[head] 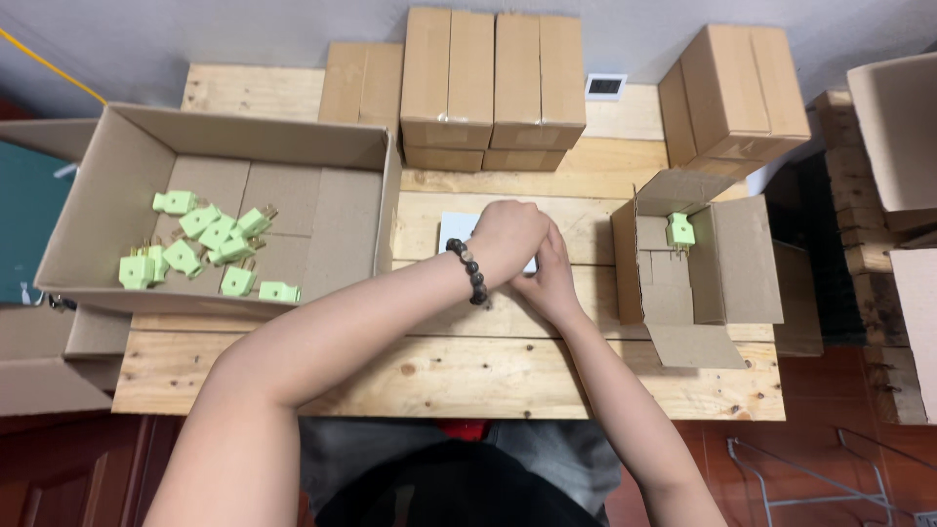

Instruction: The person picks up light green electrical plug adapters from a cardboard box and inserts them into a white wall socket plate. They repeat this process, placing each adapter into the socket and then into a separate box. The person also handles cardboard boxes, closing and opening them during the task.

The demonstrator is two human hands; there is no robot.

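Observation:
My left hand [508, 234] and my right hand [551, 268] meet over a small white flat object [454, 226] on the wooden table [449, 371]. The hands cover most of the white object, so what they grip is hidden. A dark bead bracelet [472, 273] is on my left wrist. Several light green plug adapters [210, 244] lie loose in a large open cardboard box [117, 176] at the left. One green plug adapter [680, 229] stands in a small open cardboard box [752, 263] at the right.
Closed cardboard boxes [493, 78] are stacked at the table's far edge, with another closed box [737, 93] at the back right. A white wall socket [605, 86] sits behind them. More cardboard [898, 127] and wooden pallets [859, 215] stand at the right.

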